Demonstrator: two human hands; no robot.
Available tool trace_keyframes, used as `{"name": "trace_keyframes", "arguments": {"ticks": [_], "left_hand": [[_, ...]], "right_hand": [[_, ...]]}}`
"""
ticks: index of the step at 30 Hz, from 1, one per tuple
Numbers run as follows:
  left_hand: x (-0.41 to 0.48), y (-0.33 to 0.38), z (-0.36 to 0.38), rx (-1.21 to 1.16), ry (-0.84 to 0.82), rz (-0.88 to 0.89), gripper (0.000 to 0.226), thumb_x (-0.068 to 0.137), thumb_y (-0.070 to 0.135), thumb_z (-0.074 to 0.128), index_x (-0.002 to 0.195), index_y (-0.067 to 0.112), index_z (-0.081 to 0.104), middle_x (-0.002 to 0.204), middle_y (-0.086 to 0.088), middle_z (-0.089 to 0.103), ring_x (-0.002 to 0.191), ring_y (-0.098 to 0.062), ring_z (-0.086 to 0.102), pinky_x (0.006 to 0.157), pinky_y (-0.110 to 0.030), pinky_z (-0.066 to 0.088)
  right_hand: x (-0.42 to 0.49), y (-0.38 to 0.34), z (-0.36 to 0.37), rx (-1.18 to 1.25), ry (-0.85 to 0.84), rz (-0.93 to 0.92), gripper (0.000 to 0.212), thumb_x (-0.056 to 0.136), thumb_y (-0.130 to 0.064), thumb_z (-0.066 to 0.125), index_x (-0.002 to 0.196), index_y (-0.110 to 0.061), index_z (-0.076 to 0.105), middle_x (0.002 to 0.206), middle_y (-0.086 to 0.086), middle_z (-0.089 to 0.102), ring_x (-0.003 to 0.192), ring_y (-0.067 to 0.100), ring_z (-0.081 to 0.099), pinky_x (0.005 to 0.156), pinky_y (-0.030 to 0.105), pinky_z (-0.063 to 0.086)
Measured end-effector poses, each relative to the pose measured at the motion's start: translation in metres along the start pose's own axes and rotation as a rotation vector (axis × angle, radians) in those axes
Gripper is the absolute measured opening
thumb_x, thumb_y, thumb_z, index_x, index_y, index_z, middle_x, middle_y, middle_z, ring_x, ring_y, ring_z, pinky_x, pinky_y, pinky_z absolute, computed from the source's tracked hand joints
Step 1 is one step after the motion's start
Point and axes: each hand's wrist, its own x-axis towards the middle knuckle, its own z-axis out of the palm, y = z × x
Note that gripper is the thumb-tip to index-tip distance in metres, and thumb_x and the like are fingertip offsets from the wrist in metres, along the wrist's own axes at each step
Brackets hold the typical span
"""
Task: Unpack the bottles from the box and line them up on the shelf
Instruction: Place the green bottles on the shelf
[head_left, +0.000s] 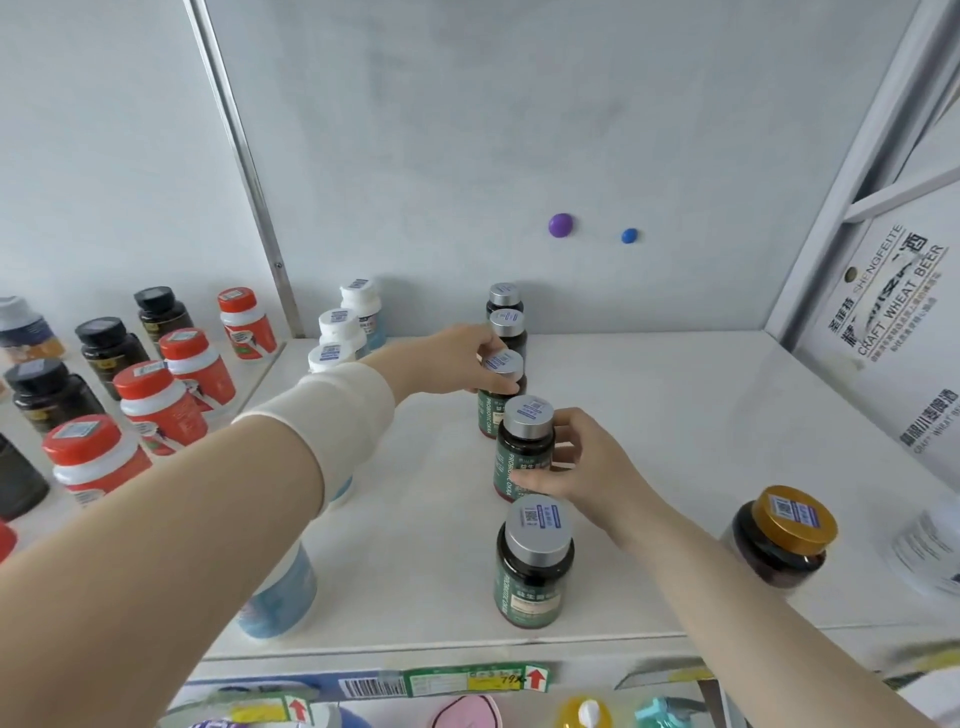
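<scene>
Several dark green bottles with silver caps stand in a front-to-back row on the white shelf (649, 415). My left hand (462, 358) grips the third bottle from the front (501, 387) just below its cap. My right hand (582, 462) holds the second bottle (524, 452) by its side. The front bottle (532, 561) stands free near the shelf edge. Two more silver-capped bottles (506, 319) stand behind, toward the back wall. The box is not in view.
A row of white-capped bottles (340, 332) runs along the left, partly hidden by my left arm. A gold-capped dark jar (782, 535) stands at the right front. Red-capped and black-capped bottles (166, 395) fill the neighbouring shelf on the left. A beer carton (893, 332) forms the right side.
</scene>
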Motion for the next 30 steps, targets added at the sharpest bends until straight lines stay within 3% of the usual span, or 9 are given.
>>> {"name": "trace_keyframes", "arguments": {"ticks": [5, 9, 13, 17, 19, 22, 24, 27, 30], "left_hand": [[0.006, 0.005, 0.001, -0.011, -0.032, 0.009, 0.045, 0.082, 0.026, 0.071, 0.119, 0.011, 0.052, 0.116, -0.005, 0.057, 0.085, -0.018, 0.057, 0.085, -0.03, 0.049], [0.009, 0.009, 0.002, 0.001, -0.043, 0.024, 0.045, 0.083, 0.024, 0.07, 0.121, 0.01, 0.051, 0.11, -0.003, 0.055, 0.085, -0.017, 0.056, 0.072, -0.019, 0.045], [0.01, 0.009, 0.002, 0.024, -0.046, 0.034, 0.044, 0.083, 0.026, 0.07, 0.121, 0.012, 0.051, 0.11, 0.0, 0.054, 0.086, -0.015, 0.055, 0.068, -0.014, 0.043], [0.009, 0.011, 0.0, 0.057, -0.056, 0.041, 0.051, 0.083, 0.028, 0.069, 0.127, 0.014, 0.048, 0.118, 0.0, 0.053, 0.09, -0.02, 0.059, 0.079, -0.025, 0.05], [0.007, 0.015, -0.004, 0.07, -0.065, 0.045, 0.054, 0.083, 0.028, 0.069, 0.13, 0.016, 0.046, 0.125, 0.0, 0.051, 0.101, -0.026, 0.061, 0.088, -0.032, 0.05], [-0.009, 0.025, -0.018, 0.114, -0.035, 0.077, 0.05, 0.086, 0.025, 0.067, 0.129, 0.014, 0.046, 0.131, 0.0, 0.052, 0.112, -0.018, 0.056, 0.088, -0.024, 0.041], [-0.03, 0.033, -0.03, 0.178, 0.027, 0.091, 0.047, 0.087, 0.024, 0.065, 0.129, 0.013, 0.048, 0.131, 0.002, 0.053, 0.116, -0.015, 0.053, 0.089, -0.02, 0.036], [-0.071, 0.036, -0.048, 0.37, 0.168, 0.09, 0.038, 0.089, 0.032, 0.061, 0.125, 0.022, 0.052, 0.128, 0.007, 0.055, 0.119, -0.018, 0.053, 0.099, -0.029, 0.039], [-0.125, 0.03, -0.058, 0.74, 0.27, 0.026, 0.035, 0.092, 0.036, 0.052, 0.126, 0.027, 0.048, 0.128, 0.006, 0.054, 0.116, -0.021, 0.053, 0.088, -0.03, 0.039]], "right_hand": [[0.001, 0.002, 0.002, -0.057, 0.014, -0.016, 0.053, 0.067, -0.008, 0.081, 0.11, -0.016, 0.051, 0.107, 0.001, 0.06, 0.092, 0.013, 0.06, 0.068, 0.011, 0.046], [0.0, 0.002, 0.003, -0.112, 0.015, -0.024, 0.055, 0.067, -0.012, 0.082, 0.112, -0.017, 0.049, 0.103, -0.005, 0.059, 0.085, 0.002, 0.057, 0.061, 0.002, 0.045], [-0.001, 0.0, 0.004, -0.148, 0.02, -0.015, 0.058, 0.067, -0.014, 0.082, 0.114, -0.017, 0.048, 0.105, -0.006, 0.059, 0.086, 0.003, 0.058, 0.064, 0.007, 0.046], [-0.002, -0.004, 0.004, -0.153, 0.009, 0.002, 0.057, 0.068, -0.016, 0.081, 0.114, -0.018, 0.047, 0.106, -0.006, 0.058, 0.089, 0.005, 0.058, 0.071, 0.011, 0.047], [-0.004, -0.011, 0.002, -0.146, 0.003, 0.016, 0.057, 0.069, -0.019, 0.081, 0.114, -0.023, 0.046, 0.107, -0.01, 0.056, 0.095, 0.004, 0.056, 0.076, 0.015, 0.047], [-0.009, -0.031, -0.004, -0.136, 0.011, 0.001, 0.055, 0.074, -0.026, 0.077, 0.119, -0.025, 0.046, 0.11, -0.012, 0.056, 0.1, 0.006, 0.056, 0.075, 0.015, 0.044], [-0.016, -0.048, -0.008, -0.144, 0.042, -0.008, 0.051, 0.082, -0.03, 0.069, 0.125, -0.02, 0.046, 0.118, -0.007, 0.057, 0.1, 0.008, 0.055, 0.074, 0.018, 0.042], [-0.03, -0.075, -0.009, -0.276, 0.109, -0.076, 0.041, 0.092, -0.028, 0.055, 0.129, -0.012, 0.045, 0.13, 0.0, 0.056, 0.099, 0.011, 0.05, 0.082, 0.024, 0.037], [-0.048, -0.097, 0.002, -0.505, 0.141, -0.168, 0.039, 0.093, -0.025, 0.051, 0.127, -0.005, 0.047, 0.13, 0.006, 0.056, 0.111, 0.02, 0.052, 0.09, 0.031, 0.042]]}}
